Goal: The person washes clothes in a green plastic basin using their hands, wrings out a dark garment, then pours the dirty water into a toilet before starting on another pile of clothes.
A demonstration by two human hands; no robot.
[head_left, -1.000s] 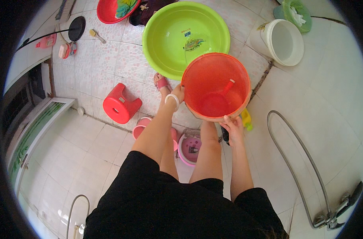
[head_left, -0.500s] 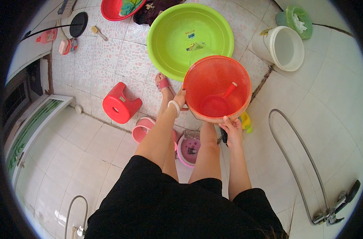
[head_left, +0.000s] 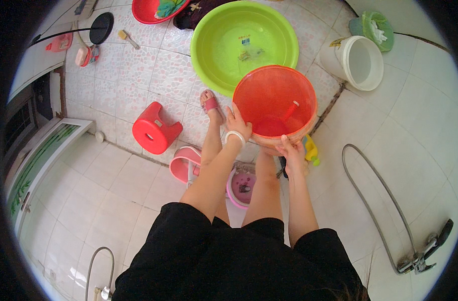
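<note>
A red bucket [head_left: 269,93] is tipped forward over the near edge of a large green basin [head_left: 209,55], its mouth facing up toward me. Inside it lies a red dipper [head_left: 271,126], handle pointing up and to the right. My right hand [head_left: 292,153] grips the bucket's near rim, thumb on top. At the bucket's left side, my left hand [head_left: 239,124], a white band on its wrist, rests with fingers stretched and apart. In the basin, a disturbed, rippled patch shows over the printed label.
A red stool [head_left: 156,128], pink tubs [head_left: 183,163] and a purple basin [head_left: 243,189] stand by my legs. To the right are a white bucket [head_left: 362,62], a yellow bottle [head_left: 310,149] and a shower hose [head_left: 379,185]. A brush [head_left: 128,39] lies at the far left.
A clear stream seen earlier at the bucket's far rim is no longer visible. My left hand has loosened from the bucket's side and its fingers have spread.
</note>
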